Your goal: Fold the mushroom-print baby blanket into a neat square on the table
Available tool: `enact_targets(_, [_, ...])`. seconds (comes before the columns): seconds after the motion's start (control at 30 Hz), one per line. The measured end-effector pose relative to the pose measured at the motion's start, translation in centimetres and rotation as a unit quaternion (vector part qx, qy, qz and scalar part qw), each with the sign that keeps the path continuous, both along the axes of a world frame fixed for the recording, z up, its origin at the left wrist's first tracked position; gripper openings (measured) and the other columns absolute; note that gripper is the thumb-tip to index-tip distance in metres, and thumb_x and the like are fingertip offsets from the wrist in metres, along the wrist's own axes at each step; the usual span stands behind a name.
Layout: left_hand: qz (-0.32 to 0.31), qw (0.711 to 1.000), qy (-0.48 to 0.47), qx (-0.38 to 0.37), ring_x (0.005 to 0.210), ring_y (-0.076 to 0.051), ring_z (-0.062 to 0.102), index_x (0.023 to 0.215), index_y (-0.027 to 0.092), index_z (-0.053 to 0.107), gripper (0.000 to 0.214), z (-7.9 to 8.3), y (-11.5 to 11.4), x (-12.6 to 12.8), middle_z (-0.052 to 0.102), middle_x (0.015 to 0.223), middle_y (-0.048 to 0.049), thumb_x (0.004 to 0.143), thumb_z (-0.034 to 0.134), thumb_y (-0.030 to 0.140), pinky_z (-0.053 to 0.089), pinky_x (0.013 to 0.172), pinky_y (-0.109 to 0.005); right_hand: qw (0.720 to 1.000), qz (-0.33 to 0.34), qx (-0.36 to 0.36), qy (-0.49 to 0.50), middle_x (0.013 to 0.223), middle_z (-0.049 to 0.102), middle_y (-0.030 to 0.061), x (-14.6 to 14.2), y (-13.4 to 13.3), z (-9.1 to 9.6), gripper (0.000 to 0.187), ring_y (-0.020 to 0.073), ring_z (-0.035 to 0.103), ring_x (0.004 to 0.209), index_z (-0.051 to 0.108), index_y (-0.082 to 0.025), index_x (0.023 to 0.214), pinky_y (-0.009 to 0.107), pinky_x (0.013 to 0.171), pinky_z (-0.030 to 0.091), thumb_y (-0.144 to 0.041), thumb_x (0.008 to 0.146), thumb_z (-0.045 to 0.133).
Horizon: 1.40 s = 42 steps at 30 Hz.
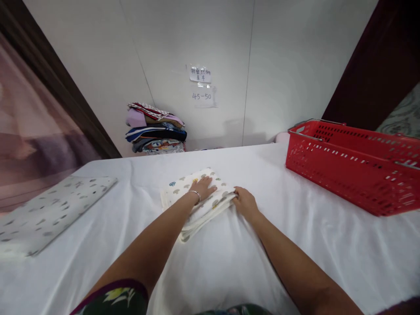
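Observation:
A folded white cloth with small printed shapes lies in the middle of the white-covered table. My left hand, a bangle on its wrist, rests flat on top of the cloth with fingers stretched out. My right hand is at the cloth's right edge, fingers curled round the folded layers there.
A red plastic basket stands at the right. A flat patterned pad lies at the left edge. A stack of folded clothes sits against the back wall, under paper notes.

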<state>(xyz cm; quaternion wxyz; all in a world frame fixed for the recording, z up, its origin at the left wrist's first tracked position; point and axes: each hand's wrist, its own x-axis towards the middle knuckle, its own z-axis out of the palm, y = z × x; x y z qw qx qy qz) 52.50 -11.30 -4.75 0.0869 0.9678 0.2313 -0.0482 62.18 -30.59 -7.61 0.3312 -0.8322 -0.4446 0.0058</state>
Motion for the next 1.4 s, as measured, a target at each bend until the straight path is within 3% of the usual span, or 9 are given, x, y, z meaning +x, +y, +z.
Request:
enact_targets(0.27, [0.005, 1.000, -0.007, -0.019, 0.135, -0.019, 0.015, 0.136, 0.023, 0.027, 0.060, 0.6, -0.3, -0.3, 0.019, 0.147, -0.0062, 0.084, 0.027, 0.055, 0.012, 0.107, -0.044, 1.000, 0.016, -0.011, 0.015, 0.088, 0.060, 0.0012, 0.6, -0.5, -0.4, 0.021, 0.0157, 0.051, 0.082, 0.054, -0.022, 0.092, 0.024, 0.069, 0.033, -0.015, 0.075, 0.045])
enact_targets(0.47, [-0.039, 0.998, -0.048, -0.021, 0.130, -0.022, 0.028, 0.135, 0.023, 0.030, 0.077, 2.6, -4.8, -2.7, 0.029, 0.143, -0.0060, 0.072, 0.043, 0.066, 0.023, 0.106, -0.037, 1.000, 0.011, 0.001, 0.014, 0.089, 0.060, 0.0012, 0.5, -0.7, -0.5, 0.016, 0.0164, 0.050, 0.084, 0.055, -0.023, 0.089, 0.024, 0.069, 0.033, -0.019, 0.077, 0.045])
enact_targets(0.6, [-0.077, 0.993, -0.083, 0.027, 0.122, -0.024, 0.039, 0.130, 0.024, 0.039, 0.062, 2.3, -7.1, -4.5, 0.041, 0.137, -0.0055, 0.072, 0.056, 0.042, 0.030, 0.102, -0.038, 1.000, 0.019, -0.005, 0.007, 0.085, 0.059, 0.0006, 0.4, -0.5, -0.3, 0.014, 0.0162, 0.049, 0.082, 0.054, -0.023, 0.085, 0.024, 0.068, 0.033, -0.018, 0.076, 0.044])
enact_targets(0.7, [-0.068, 0.993, -0.090, -0.016, 0.109, -0.019, 0.051, 0.125, 0.029, 0.044, 0.048, 2.3, -6.8, -4.8, 0.055, 0.122, 0.0001, 0.077, 0.048, 0.032, 0.040, 0.091, -0.030, 1.000, 0.031, -0.004, 0.004, 0.089, 0.059, 0.0001, 0.4, -0.6, -0.3, 0.017, 0.0164, 0.050, 0.085, 0.053, -0.023, 0.088, 0.025, 0.069, 0.034, -0.017, 0.076, 0.044])
enact_targets(0.87, [-0.012, 0.997, -0.047, -0.053, 0.093, -0.020, 0.059, 0.109, 0.033, 0.057, 0.033, 3.2, -5.6, -4.6, 0.065, 0.104, 0.0030, 0.079, 0.045, 0.038, 0.044, 0.076, -0.029, 0.999, 0.043, 0.001, -0.021, 0.104, 0.057, 0.0028, 0.3, -1.1, -0.2, 0.021, 0.0183, 0.048, 0.096, 0.054, -0.023, 0.095, 0.029, 0.078, 0.037, -0.016, 0.077, 0.045])
enact_targets(0.97, [-0.010, 0.996, -0.053, -0.068, 0.093, -0.020, 0.059, 0.107, 0.032, 0.058, 0.032, 3.5, -5.7, -4.7, 0.065, 0.104, 0.0029, 0.077, 0.047, 0.040, 0.043, 0.076, -0.027, 0.992, 0.062, 0.071, -0.086, 0.115, 0.052, 0.0069, 0.1, -1.4, 0.2, 0.020, 0.0207, 0.043, 0.105, 0.054, -0.020, 0.093, 0.032, 0.085, 0.037, -0.014, 0.075, 0.046])
enact_targets(1.07, [-0.006, 0.995, -0.058, -0.079, 0.094, -0.019, 0.059, 0.109, 0.033, 0.057, 0.034, 3.4, -5.8, -4.8, 0.065, 0.103, 0.0034, 0.077, 0.049, 0.042, 0.043, 0.076, -0.026, 0.977, 0.118, 0.119, -0.133, 0.102, 0.057, 0.0075, -0.3, -1.7, 0.6, 0.021, 0.0194, 0.047, 0.097, 0.055, -0.018, 0.086, 0.031, 0.083, 0.038, -0.008, 0.071, 0.045])
enact_targets(1.2, [-0.009, 0.994, -0.061, -0.086, 0.095, -0.020, 0.058, 0.108, 0.032, 0.057, 0.037, 3.2, -5.6, -4.7, 0.065, 0.103, 0.0028, 0.076, 0.048, 0.049, 0.043, 0.077, -0.027, 0.973, 0.179, 0.037, -0.142, 0.082, 0.060, 0.0024, -0.6, -1.8, 0.6, 0.023, 0.0158, 0.052, 0.078, 0.058, -0.020, 0.079, 0.025, 0.071, 0.039, -0.006, 0.070, 0.043])
enact_targets(1.4, [-0.015, 0.994, -0.067, -0.086, 0.097, -0.019, 0.058, 0.110, 0.032, 0.056, 0.041, 2.9, -5.6, -4.7, 0.064, 0.108, 0.0033, 0.081, 0.039, 0.056, 0.042, 0.081, -0.027, 0.980, 0.143, -0.003, -0.141, 0.096, 0.061, 0.0035, -0.6, -1.9, 0.5, 0.031, 0.0165, 0.051, 0.089, 0.061, -0.022, 0.095, 0.025, 0.076, 0.039, -0.008, 0.073, 0.044])
